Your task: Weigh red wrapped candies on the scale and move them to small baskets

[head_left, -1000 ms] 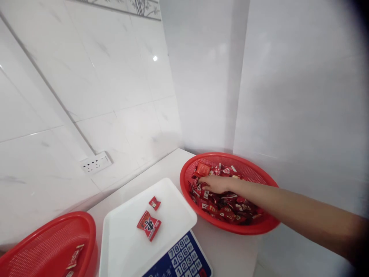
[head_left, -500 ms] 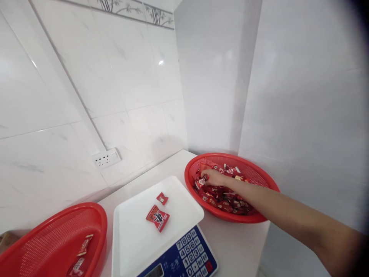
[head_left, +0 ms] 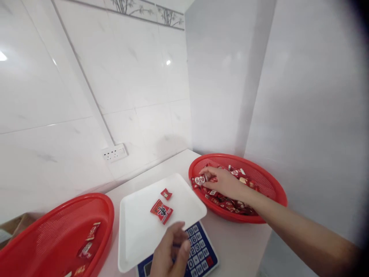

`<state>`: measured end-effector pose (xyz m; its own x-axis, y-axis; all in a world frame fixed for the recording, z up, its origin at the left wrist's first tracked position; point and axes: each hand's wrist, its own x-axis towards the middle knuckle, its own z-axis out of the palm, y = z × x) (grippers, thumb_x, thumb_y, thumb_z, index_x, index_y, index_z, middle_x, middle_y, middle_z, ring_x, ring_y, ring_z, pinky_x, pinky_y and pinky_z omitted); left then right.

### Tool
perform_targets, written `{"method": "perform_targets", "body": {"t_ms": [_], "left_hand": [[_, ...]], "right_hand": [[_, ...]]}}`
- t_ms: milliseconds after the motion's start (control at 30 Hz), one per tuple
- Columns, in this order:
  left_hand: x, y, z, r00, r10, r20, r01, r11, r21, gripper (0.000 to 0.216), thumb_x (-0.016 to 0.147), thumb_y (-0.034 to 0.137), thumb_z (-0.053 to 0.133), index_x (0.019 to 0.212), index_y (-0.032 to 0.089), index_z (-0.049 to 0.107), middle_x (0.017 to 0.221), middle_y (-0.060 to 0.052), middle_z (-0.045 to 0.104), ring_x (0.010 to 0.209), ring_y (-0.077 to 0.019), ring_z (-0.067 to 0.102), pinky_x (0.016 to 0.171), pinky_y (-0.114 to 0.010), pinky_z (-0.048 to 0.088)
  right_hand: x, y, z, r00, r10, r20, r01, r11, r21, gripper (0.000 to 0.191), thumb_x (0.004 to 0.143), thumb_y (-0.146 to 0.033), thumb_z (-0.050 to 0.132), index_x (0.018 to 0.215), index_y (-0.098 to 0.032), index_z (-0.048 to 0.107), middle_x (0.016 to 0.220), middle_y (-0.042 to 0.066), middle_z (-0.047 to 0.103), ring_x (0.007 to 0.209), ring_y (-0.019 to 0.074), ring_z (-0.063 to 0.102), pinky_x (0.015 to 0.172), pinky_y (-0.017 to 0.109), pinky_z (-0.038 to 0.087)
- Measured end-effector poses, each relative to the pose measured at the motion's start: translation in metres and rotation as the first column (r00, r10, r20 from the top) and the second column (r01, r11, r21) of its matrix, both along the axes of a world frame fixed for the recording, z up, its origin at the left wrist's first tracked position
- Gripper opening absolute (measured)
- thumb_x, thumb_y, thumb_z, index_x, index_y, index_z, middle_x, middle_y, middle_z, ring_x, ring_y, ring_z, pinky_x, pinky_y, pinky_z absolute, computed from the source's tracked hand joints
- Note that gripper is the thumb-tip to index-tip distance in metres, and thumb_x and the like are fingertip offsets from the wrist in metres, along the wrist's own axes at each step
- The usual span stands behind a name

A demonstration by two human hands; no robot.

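Your right hand (head_left: 223,181) pinches a red packet (head_left: 200,179) over the right basket (head_left: 276,188) | scale tray (head_left: 138,227) lies left | left hand (head_left: 170,254) loosely curled, empty, over keypad (head_left: 196,252)

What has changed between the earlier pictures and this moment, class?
The left hand has come into view over the scale's keypad. The right hand, in the right basket, has lifted a red packet towards the rim. The two packets on the white tray stayed put.
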<state>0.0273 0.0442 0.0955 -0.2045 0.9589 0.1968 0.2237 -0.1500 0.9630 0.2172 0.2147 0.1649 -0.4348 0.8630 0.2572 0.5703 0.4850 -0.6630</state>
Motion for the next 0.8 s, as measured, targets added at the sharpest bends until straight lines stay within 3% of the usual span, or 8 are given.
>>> {"method": "perform_targets", "body": {"t_ms": [100, 267, 367, 467, 667, 800], "left_hand": [[0.003, 0.011, 0.023, 0.992, -0.045, 0.117, 0.051, 0.998, -0.044, 0.046, 0.083, 0.051, 0.05, 0.117, 0.02, 0.05, 0.095, -0.007, 0.06, 0.078, -0.0158, 0.058, 0.063, -0.026, 0.051], [-0.001, 0.013, 0.032, 0.982, 0.019, 0.189, 0.009, 0.989, -0.144, 0.035, 0.085, 0.052, 0.044, 0.091, 0.019, 0.052, 0.062, 0.002, 0.056, 0.053, -0.0125, 0.054, 0.049, -0.024, 0.045], [-0.005, 0.01, 0.027, 0.971, 0.057, 0.234, -0.018, 0.986, -0.166, 0.034, 0.083, 0.052, 0.048, 0.083, 0.018, 0.052, 0.059, 0.003, 0.054, 0.05, -0.0112, 0.053, 0.046, -0.022, 0.043], [-0.008, 0.007, 0.025, 0.961, 0.06, 0.269, -0.008, 0.981, -0.193, 0.035, 0.082, 0.052, 0.05, 0.082, 0.018, 0.053, 0.06, 0.003, 0.056, 0.049, -0.0098, 0.052, 0.046, -0.021, 0.043], [-0.006, 0.004, 0.023, 0.914, 0.031, 0.405, 0.061, 0.975, -0.211, 0.034, 0.083, 0.05, 0.051, 0.079, 0.017, 0.053, 0.057, 0.002, 0.056, 0.047, -0.0082, 0.051, 0.045, -0.018, 0.041], [-0.007, 0.007, 0.02, 0.933, 0.06, 0.354, 0.014, 0.979, -0.203, 0.033, 0.083, 0.05, 0.05, 0.075, 0.017, 0.052, 0.056, 0.004, 0.052, 0.047, -0.0078, 0.047, 0.044, -0.018, 0.039]], "right_hand": [[-0.023, -0.046, -0.005, 0.981, 0.156, -0.116, -0.165, 0.984, -0.073, 0.027, 0.074, -0.025, 0.059, 0.1, -0.024, 0.061, 0.095, 0.003, 0.068, 0.089, 0.0227, 0.061, 0.08, 0.036, 0.046], [-0.046, -0.087, -0.03, 0.932, 0.218, -0.29, -0.294, 0.921, -0.254, 0.036, 0.073, -0.03, 0.061, 0.109, -0.025, 0.057, 0.097, 0.004, 0.067, 0.091, 0.0226, 0.06, 0.083, 0.037, 0.046], [-0.053, -0.092, -0.041, 0.87, 0.243, -0.428, -0.405, 0.848, -0.341, 0.027, 0.078, -0.044, 0.055, 0.092, -0.022, 0.058, 0.082, 0.002, 0.066, 0.081, 0.0199, 0.061, 0.077, 0.034, 0.048], [-0.059, -0.092, -0.046, 0.864, 0.247, -0.439, -0.418, 0.837, -0.352, 0.036, 0.082, -0.054, 0.045, 0.067, -0.022, 0.05, 0.067, 0.0, 0.06, 0.067, 0.017, 0.057, 0.066, 0.03, 0.047], [-0.062, -0.093, -0.049, 0.861, 0.18, -0.476, -0.407, 0.806, -0.43, 0.041, 0.076, -0.061, 0.048, 0.063, -0.022, 0.048, 0.061, -0.002, 0.051, 0.062, 0.0157, 0.051, 0.06, 0.029, 0.044], [-0.059, -0.093, -0.052, 0.874, 0.169, -0.456, -0.381, 0.82, -0.427, 0.039, 0.077, -0.057, 0.049, 0.061, -0.022, 0.046, 0.058, -0.003, 0.049, 0.058, 0.0141, 0.047, 0.057, 0.027, 0.041]]}}
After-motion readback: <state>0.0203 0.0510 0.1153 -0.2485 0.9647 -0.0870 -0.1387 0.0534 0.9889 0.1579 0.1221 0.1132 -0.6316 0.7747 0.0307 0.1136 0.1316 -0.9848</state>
